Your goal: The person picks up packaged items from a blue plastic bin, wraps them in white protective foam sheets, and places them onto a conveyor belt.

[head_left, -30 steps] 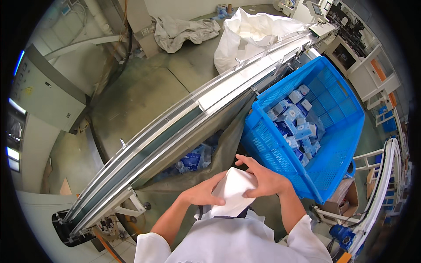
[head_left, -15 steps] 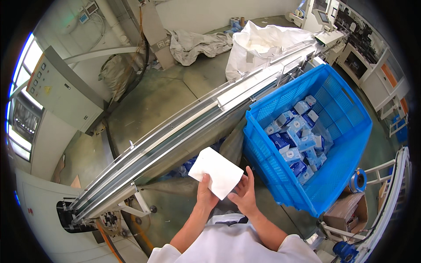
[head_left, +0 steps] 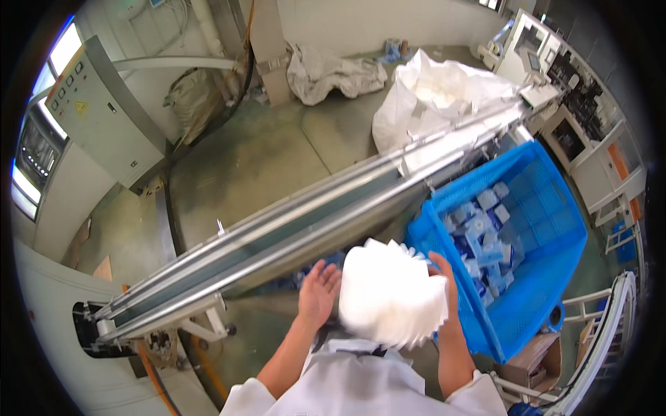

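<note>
A stack of white paper tissues point(head_left: 392, 295) hangs in front of my body, its sheets fanned out into a ragged, blurred edge. My right hand point(head_left: 446, 281) grips the stack at its right side, with part of the fingers hidden behind the sheets. To the left of the stack, my left hand point(head_left: 319, 295) is open, palm turned up and inward, with nothing in it. A narrow conveyor point(head_left: 277, 253) runs diagonally just beyond both hands.
Close on my right stands a big blue plastic crate point(head_left: 548, 256) with many small blue-and-white packets point(head_left: 489, 243). Beyond the conveyor are a white bulk sack point(head_left: 409, 111) and a grey control cabinet point(head_left: 104, 111). A cardboard box point(head_left: 544, 364) sits below the crate.
The compact tissue stack has spread into a fan and moved right. My left hand has let go of it and opened. A small white block now shows at the conveyor's lower-left end.
</note>
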The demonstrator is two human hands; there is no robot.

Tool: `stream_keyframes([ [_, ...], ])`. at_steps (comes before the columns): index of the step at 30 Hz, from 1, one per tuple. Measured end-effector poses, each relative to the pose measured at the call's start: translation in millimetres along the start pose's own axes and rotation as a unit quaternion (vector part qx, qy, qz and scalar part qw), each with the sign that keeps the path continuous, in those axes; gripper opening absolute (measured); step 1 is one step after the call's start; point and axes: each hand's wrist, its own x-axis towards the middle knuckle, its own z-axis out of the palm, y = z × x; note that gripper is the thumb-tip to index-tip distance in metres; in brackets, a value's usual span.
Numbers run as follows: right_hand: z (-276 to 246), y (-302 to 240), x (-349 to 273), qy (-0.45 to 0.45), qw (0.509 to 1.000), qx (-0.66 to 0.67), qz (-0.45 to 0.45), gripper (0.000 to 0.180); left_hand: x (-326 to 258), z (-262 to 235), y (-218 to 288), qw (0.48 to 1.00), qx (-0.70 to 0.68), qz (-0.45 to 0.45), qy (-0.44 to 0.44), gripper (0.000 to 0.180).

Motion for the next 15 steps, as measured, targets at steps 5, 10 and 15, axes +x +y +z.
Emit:
stream_keyframes([
  [5,23,21,14,-0.191,0.922,-0.251,-0.223,0.095,46,6,27,0.997,0.064,-0.035,-0.029,0.037],
  [10,52,10,12,-0.268,0.925,-0.167,-0.212,0.109,83,63,57,0.950,0.015,-0.205,-0.234,0.053],
  [15,28,-11,68,-0.133,0.932,-0.265,-0.208,0.096,107,75,54,0.943,0.143,-0.151,-0.261,0.068],
])
